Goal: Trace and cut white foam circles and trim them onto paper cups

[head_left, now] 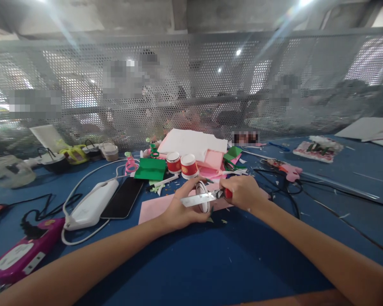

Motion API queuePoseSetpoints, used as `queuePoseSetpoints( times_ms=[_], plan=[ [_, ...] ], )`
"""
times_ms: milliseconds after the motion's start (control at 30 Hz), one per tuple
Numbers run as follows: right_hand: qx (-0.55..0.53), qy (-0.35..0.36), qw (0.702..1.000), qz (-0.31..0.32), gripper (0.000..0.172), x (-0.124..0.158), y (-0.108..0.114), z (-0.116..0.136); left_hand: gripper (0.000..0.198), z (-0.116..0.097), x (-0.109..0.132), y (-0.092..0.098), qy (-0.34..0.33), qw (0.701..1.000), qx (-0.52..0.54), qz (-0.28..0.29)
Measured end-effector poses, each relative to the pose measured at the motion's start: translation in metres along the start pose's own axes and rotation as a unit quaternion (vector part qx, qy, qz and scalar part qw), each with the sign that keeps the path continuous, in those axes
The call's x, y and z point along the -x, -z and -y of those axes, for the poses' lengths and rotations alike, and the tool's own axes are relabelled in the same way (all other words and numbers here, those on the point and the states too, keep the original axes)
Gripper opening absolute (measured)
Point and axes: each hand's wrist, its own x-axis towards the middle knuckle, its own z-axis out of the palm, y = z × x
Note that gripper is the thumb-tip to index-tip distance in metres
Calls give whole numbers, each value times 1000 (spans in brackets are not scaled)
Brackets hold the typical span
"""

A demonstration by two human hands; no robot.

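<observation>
My left hand (181, 209) is closed around a small round white object with a dark rim (203, 196), held upright over a pink sheet (153, 208) on the blue table (210, 263). My right hand (241, 192) grips red-handled scissors (201, 198), whose blades point left and cross the round object. Small green scraps lie under both hands.
A black phone (123, 198) and a white power bank (91, 205) with cable lie to the left, a magenta device (21, 254) nearer. Two red-and-white cups (181, 165), green paper (150, 169), white foam (191, 142) and a pink glue gun (289, 171) sit behind. A perforated metal screen (191, 85) closes the back.
</observation>
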Motion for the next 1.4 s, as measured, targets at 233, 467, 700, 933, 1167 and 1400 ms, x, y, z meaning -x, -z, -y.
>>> queuePoseSetpoints(
  times_ms=[233, 467, 700, 933, 1167, 1400],
  plan=[
    [12, -45, 998, 45, 25, 1, 3, -3, 70, 1, 2, 0, -1, 999, 45, -15],
    [-15, -45, 999, 22, 20, -2, 2, 5, 78, 2, 0, -1, -44, 999, -20, 23],
    [-31, -93, 995, -10, 18, 1, -6, -9, 68, 11, 2, -9, 0, 997, 74, 4],
    [-33, -44, 997, 60, 23, 2, -4, -9, 87, 1, 1, -5, 77, 986, 149, 11],
    [-11, -56, 994, 98, 23, 0, 0, 0, 96, -1, 3, -3, 121, 966, 225, 40],
    [8, -63, 994, 94, 25, 0, 0, -1, 80, -6, 1, -4, 119, 976, 185, 1]
  ],
)
